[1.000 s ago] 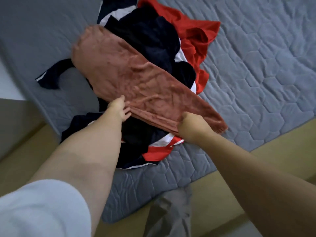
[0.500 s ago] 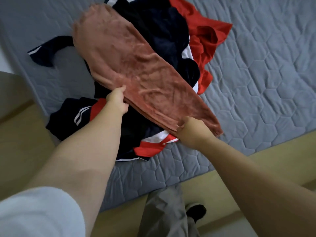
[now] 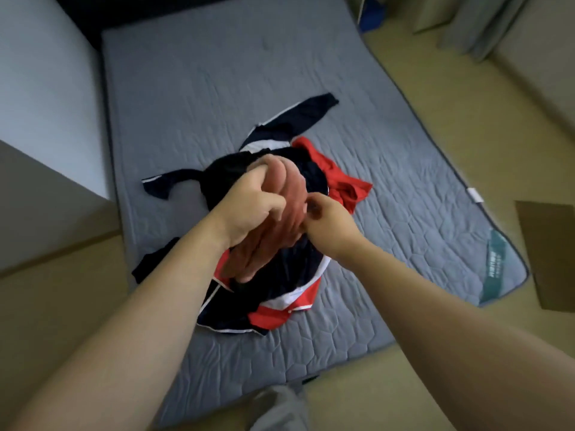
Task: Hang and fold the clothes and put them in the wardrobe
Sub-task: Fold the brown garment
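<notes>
The person's left forearm (image 3: pixel 140 321), at seven o'clock, and right forearm (image 3: pixel 435 306), at five o'clock, are bare down to the left hand (image 3: pixel 249 206) and right hand (image 3: pixel 326 222), while creased grey trousers (image 3: pixel 277 409) cover a leg at six o'clock.

Head camera looks steeply down (wide-angle, close) over the mattress (image 3: pixel 217 88).
</notes>
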The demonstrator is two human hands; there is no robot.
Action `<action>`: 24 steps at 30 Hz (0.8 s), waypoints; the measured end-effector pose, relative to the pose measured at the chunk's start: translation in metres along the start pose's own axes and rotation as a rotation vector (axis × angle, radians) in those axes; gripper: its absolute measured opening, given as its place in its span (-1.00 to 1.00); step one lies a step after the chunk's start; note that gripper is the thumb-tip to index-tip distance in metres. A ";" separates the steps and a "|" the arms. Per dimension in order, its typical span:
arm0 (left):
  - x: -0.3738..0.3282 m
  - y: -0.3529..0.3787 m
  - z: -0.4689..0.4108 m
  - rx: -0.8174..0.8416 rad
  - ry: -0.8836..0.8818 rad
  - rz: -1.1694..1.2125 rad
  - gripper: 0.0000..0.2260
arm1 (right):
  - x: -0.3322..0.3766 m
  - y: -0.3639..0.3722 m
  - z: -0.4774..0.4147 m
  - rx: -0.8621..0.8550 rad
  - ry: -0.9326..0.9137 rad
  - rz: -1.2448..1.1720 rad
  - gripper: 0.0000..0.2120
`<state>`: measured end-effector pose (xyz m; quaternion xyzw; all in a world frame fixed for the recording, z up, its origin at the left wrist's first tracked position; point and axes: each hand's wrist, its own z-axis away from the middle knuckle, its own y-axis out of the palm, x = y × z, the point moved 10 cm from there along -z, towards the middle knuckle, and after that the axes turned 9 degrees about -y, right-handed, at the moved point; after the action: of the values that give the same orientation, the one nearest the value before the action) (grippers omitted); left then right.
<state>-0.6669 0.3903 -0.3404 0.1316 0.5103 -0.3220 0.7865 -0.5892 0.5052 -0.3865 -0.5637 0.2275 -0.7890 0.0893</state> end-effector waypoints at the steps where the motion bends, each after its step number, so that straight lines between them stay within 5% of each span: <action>1: -0.019 -0.004 0.014 -0.017 0.004 -0.039 -0.63 | 0.013 -0.015 0.009 -0.045 0.038 -0.061 -0.79; 8: -0.153 0.002 0.133 -0.049 0.306 -0.346 -0.64 | 0.035 -0.103 0.090 -0.253 0.287 -0.335 -0.82; 11: -0.202 0.018 0.186 -0.006 0.474 -0.408 -0.57 | 0.012 -0.090 0.148 -0.156 0.556 -0.740 -0.52; 14: -0.218 0.036 0.219 0.104 0.473 -0.300 -0.46 | 0.000 -0.088 0.196 -0.121 0.710 -0.765 -0.74; 18: -0.182 0.046 0.224 0.398 0.164 -0.143 -0.41 | 0.028 -0.114 0.204 -0.225 0.506 -0.796 -0.67; 20: -0.151 0.052 0.223 0.536 -0.028 -0.191 -0.43 | 0.059 -0.136 0.204 -0.325 0.357 -0.889 -0.81; 22: -0.119 0.051 0.208 0.477 -0.205 -0.288 -0.39 | 0.099 -0.166 0.206 -0.447 0.159 -1.038 -0.71; 24: -0.113 0.046 0.185 0.262 -0.230 -0.234 -0.40 | 0.145 -0.184 0.210 -0.390 -0.029 -1.108 -0.46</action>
<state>-0.5355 0.3685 -0.1639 0.1349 0.3827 -0.4877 0.7730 -0.4235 0.5560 -0.1242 -0.6153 0.0388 -0.6538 -0.4386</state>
